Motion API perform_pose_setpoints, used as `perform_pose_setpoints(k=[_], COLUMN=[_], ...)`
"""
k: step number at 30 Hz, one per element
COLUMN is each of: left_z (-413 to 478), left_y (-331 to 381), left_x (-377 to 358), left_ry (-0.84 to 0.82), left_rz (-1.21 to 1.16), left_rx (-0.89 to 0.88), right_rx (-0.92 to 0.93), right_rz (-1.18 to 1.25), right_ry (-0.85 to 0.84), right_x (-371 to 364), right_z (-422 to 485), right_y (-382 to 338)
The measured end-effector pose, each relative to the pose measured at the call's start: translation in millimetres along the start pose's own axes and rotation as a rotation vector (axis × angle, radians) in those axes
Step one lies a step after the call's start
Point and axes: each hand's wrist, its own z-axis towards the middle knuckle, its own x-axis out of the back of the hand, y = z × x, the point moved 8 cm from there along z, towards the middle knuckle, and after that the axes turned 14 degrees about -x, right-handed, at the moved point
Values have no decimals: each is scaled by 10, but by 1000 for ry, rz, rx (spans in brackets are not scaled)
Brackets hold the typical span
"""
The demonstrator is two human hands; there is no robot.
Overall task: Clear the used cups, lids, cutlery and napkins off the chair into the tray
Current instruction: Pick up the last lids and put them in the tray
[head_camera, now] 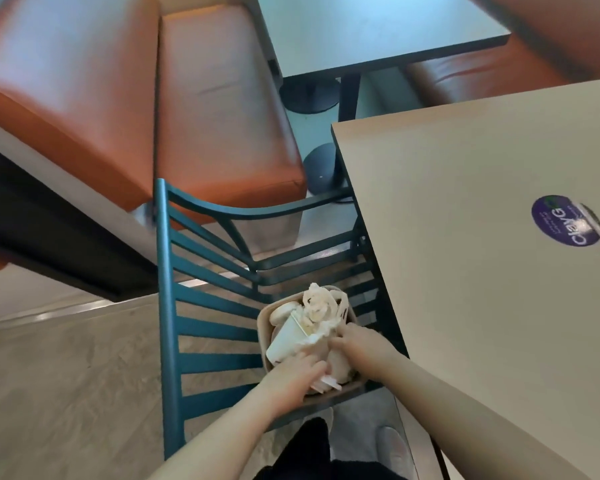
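The tray [263, 327] on the teal chair [201, 327] is heaped with light, crushable cups and napkins, so I judge it tips easily. My left hand [293, 374] and right hand [357, 344] curl into the pile; what they grip, I can't tell.

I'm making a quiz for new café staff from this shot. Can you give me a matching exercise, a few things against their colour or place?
Things:
1. chair
2. bench seat
3. round sticker
4. paper cup

Descriptions:
A. purple, on the beige table
B. white, lying tilted in the tray
C. dark teal, slatted
D. orange-brown, beyond the chair

Pairs: 1-C, 2-D, 3-A, 4-B
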Motion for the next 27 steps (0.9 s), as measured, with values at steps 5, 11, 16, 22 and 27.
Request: perform_pose_setpoints(k=[5, 11, 16, 22, 27], left_z=[43, 15, 13, -12, -94], left_y=[-81, -41, 41, 24, 165], left_x=[11, 74, 183, 358, 703], left_ry=[14, 43, 36, 28, 234], left_rz=[155, 152, 188, 165, -81], left_rx=[-23, -53, -81, 5, -12], right_rx=[-42, -89, -131, -177, -228], right_rz=[63, 145, 175, 214, 376], right_ry=[42, 99, 109, 147, 308], right_x=[48, 144, 213, 264, 488], right_z=[-39, -108, -158, -261, -553], right_y=[65, 74, 65, 77, 131])
